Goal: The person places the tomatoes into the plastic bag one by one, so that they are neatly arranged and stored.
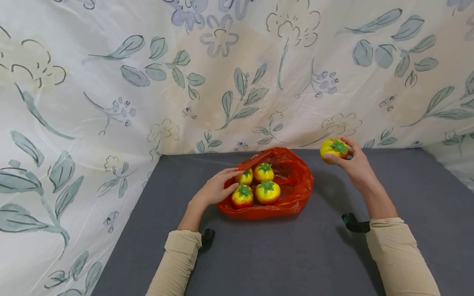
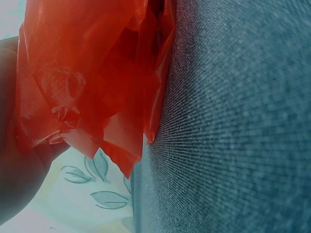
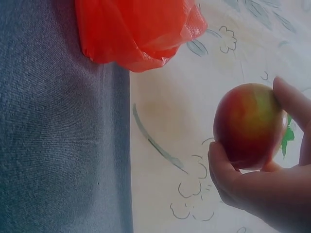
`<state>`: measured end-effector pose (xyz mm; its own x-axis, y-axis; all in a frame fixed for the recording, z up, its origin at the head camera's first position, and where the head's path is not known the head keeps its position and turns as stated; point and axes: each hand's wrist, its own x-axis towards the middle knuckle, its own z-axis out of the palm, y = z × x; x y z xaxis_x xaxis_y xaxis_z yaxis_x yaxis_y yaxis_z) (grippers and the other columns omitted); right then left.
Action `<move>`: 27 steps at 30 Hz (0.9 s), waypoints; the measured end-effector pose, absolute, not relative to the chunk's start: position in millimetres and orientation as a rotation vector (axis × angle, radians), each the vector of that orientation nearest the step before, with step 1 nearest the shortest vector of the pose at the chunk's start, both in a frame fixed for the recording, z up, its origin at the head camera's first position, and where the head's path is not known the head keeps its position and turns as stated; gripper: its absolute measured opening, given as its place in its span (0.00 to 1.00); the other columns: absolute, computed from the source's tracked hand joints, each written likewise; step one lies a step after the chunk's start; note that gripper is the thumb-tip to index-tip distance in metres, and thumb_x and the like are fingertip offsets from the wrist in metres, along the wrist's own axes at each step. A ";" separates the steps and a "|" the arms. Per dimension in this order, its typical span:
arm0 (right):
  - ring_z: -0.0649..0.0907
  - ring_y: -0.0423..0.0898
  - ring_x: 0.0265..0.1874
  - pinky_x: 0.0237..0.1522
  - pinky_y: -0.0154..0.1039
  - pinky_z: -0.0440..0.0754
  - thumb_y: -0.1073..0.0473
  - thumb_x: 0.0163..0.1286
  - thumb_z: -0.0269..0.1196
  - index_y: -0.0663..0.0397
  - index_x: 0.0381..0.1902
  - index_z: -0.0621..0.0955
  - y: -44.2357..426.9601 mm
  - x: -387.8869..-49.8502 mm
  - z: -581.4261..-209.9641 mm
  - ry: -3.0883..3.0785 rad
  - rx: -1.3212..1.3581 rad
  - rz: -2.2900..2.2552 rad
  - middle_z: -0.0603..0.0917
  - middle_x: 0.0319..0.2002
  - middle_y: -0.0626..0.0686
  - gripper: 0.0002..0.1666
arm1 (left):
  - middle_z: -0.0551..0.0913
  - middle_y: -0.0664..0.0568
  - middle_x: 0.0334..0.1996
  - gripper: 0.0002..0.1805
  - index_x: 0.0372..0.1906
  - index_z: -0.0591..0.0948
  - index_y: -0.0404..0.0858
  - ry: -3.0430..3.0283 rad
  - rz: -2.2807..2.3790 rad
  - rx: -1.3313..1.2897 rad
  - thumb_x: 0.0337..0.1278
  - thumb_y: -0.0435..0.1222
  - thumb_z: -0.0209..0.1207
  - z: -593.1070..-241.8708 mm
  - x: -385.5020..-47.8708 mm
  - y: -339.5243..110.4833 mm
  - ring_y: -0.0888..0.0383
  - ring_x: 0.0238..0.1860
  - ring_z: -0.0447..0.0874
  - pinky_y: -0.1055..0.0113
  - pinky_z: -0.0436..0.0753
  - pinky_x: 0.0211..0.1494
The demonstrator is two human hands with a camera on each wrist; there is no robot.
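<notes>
My right hand [image 1: 357, 166] grips a yellow-and-red tomato [image 1: 331, 149] with a green star-shaped top, up off the table and right of the bag. In the right wrist view, thumb and fingers hold the tomato [image 3: 248, 127] from its sides. A red plastic bag [image 1: 259, 213] stands with its mouth spread, and several similar tomatoes [image 1: 267, 193] lie inside. Over the bag's left rim reaches my left hand [image 1: 214, 188], its thumb and fingers spread apart near the leftmost tomatoes. Red plastic [image 2: 82, 82] hides those fingertips in the left wrist view.
A dark grey table [image 1: 277, 255] lies under the bag. Behind it and at the left hangs a pale cloth [image 1: 237, 90] with printed flowers and leaves. Black devices [image 1: 355, 224] sit at both wrists.
</notes>
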<state>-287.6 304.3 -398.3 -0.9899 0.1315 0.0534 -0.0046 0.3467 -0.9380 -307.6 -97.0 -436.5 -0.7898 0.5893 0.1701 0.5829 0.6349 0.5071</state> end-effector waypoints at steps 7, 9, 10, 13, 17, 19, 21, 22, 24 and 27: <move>0.62 0.55 0.55 0.47 0.30 0.68 0.45 0.64 0.64 0.50 0.76 0.44 297.2 -284.5 -399.0 -2.471 -0.076 1.736 0.54 0.66 0.68 0.54 | 0.66 0.46 0.67 0.25 0.66 0.72 0.43 2.828 0.862 1.016 0.65 0.39 0.57 -434.8 -308.0 -97.5 0.48 0.67 0.63 0.48 0.63 0.66; 0.62 0.55 0.55 0.48 0.31 0.68 0.45 0.64 0.64 0.50 0.76 0.45 295.1 -283.1 -398.3 -2.470 -0.065 1.738 0.54 0.66 0.68 0.54 | 0.66 0.47 0.67 0.25 0.66 0.72 0.43 2.826 0.859 1.010 0.64 0.39 0.58 -434.5 -308.3 -97.4 0.48 0.67 0.63 0.49 0.63 0.66; 0.63 0.56 0.56 0.48 0.31 0.68 0.45 0.64 0.64 0.49 0.76 0.45 293.8 -282.3 -397.7 -2.471 -0.061 1.739 0.54 0.66 0.67 0.54 | 0.67 0.47 0.67 0.25 0.66 0.72 0.43 2.826 0.857 1.010 0.64 0.39 0.58 -434.3 -308.4 -97.4 0.48 0.66 0.63 0.49 0.63 0.66; 0.63 0.55 0.56 0.47 0.30 0.68 0.44 0.64 0.64 0.49 0.76 0.46 289.9 -280.4 -395.8 -2.472 -0.044 1.744 0.55 0.66 0.66 0.54 | 0.67 0.47 0.66 0.25 0.66 0.72 0.44 2.830 0.848 1.013 0.65 0.39 0.57 -434.0 -308.8 -97.2 0.49 0.67 0.63 0.50 0.63 0.66; 0.64 0.54 0.54 0.45 0.27 0.69 0.46 0.64 0.64 0.49 0.76 0.46 284.9 -280.3 -394.4 -2.473 -0.004 1.752 0.56 0.65 0.65 0.53 | 0.67 0.48 0.66 0.25 0.66 0.72 0.44 2.836 0.840 1.019 0.65 0.40 0.57 -433.9 -309.2 -96.8 0.50 0.67 0.63 0.51 0.63 0.66; 0.64 0.53 0.54 0.44 0.26 0.70 0.47 0.65 0.64 0.49 0.76 0.46 282.6 -280.6 -394.1 -2.477 0.017 1.754 0.57 0.65 0.65 0.53 | 0.67 0.47 0.66 0.25 0.66 0.72 0.44 2.834 0.846 1.022 0.65 0.40 0.57 -434.0 -309.0 -96.7 0.49 0.66 0.63 0.50 0.64 0.66; 0.64 0.53 0.54 0.44 0.27 0.70 0.47 0.65 0.64 0.50 0.76 0.46 280.3 -280.7 -393.8 -2.485 0.033 1.749 0.57 0.65 0.64 0.53 | 0.67 0.47 0.66 0.25 0.66 0.72 0.43 2.830 0.854 1.017 0.65 0.40 0.57 -433.9 -308.5 -96.5 0.49 0.67 0.63 0.50 0.63 0.66; 0.64 0.53 0.54 0.44 0.27 0.70 0.47 0.65 0.64 0.50 0.76 0.46 279.1 -280.6 -393.5 -2.492 0.038 1.742 0.57 0.65 0.64 0.53 | 0.67 0.47 0.66 0.25 0.66 0.72 0.43 2.828 0.857 1.015 0.65 0.39 0.57 -433.8 -308.2 -96.5 0.49 0.67 0.63 0.50 0.63 0.66; 0.64 0.54 0.54 0.45 0.29 0.70 0.47 0.65 0.64 0.50 0.76 0.46 276.9 -280.4 -393.1 -2.505 0.039 1.731 0.57 0.65 0.64 0.53 | 0.67 0.46 0.66 0.25 0.66 0.72 0.43 2.827 0.862 1.013 0.64 0.39 0.57 -434.1 -307.8 -96.6 0.48 0.67 0.63 0.49 0.63 0.66; 0.65 0.56 0.55 0.46 0.31 0.71 0.45 0.64 0.65 0.50 0.76 0.46 274.4 -279.5 -392.2 -2.520 0.034 1.713 0.58 0.65 0.64 0.54 | 0.67 0.46 0.66 0.25 0.66 0.72 0.43 2.828 0.861 1.009 0.65 0.39 0.57 -434.5 -307.6 -96.6 0.48 0.67 0.63 0.49 0.63 0.66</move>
